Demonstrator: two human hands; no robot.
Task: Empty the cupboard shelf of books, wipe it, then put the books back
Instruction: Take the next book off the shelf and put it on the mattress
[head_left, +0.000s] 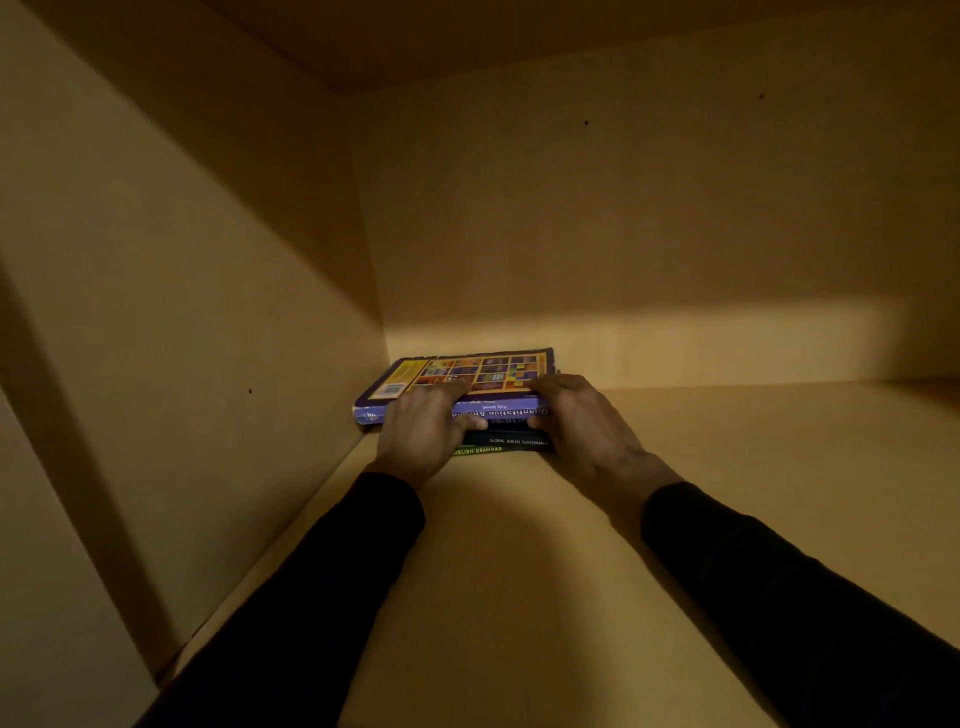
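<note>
shelf (675, 519): pale wood-look board, smooth, matt | cupboard side wall (182, 312): same matt board | top book (467, 371): printed paper cover, slight sheen | lower books (511, 444): dark paper spines | sleeves (779, 597): black matt cloth

Purple book (462, 376) spine lettering upside down, partly covered by left hand (423, 434) and right hand (582, 423). Lower books' (511, 444) covers hidden under top one; count unclear. Sleeves (322, 597) cut by bottom edge. Fingertip contact too dim to judge.
</note>
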